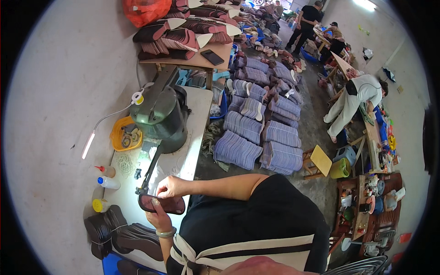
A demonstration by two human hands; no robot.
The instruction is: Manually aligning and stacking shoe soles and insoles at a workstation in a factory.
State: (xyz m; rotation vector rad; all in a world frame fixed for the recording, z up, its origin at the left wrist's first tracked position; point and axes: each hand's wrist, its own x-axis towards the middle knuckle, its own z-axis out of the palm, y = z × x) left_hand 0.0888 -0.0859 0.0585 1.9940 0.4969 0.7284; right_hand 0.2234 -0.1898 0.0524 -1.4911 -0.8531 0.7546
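Note:
A dark red insole with a black rim (172, 205) lies across my left hand (158, 216). The thumb presses on its top face while the fingers go under it. My right hand (169, 187) is closed in a pinch just above the insole's upper edge; what sits between its fingertips is too small to make out. Beside both hands is the end of the long, thin arm of a dark green machine that looks like a sewing machine (158, 112). The insole's left end is close to that arm's tip, and whether they touch is unclear.
On the white table (195, 107) are a yellow basket (120, 143), several bottles (109, 183) and a lit lamp (88, 145). Dark sole stacks (142, 236) lie near me. Striped bundles (238, 149) cover the floor at right, beside a stool (321, 160). Other people work farther back.

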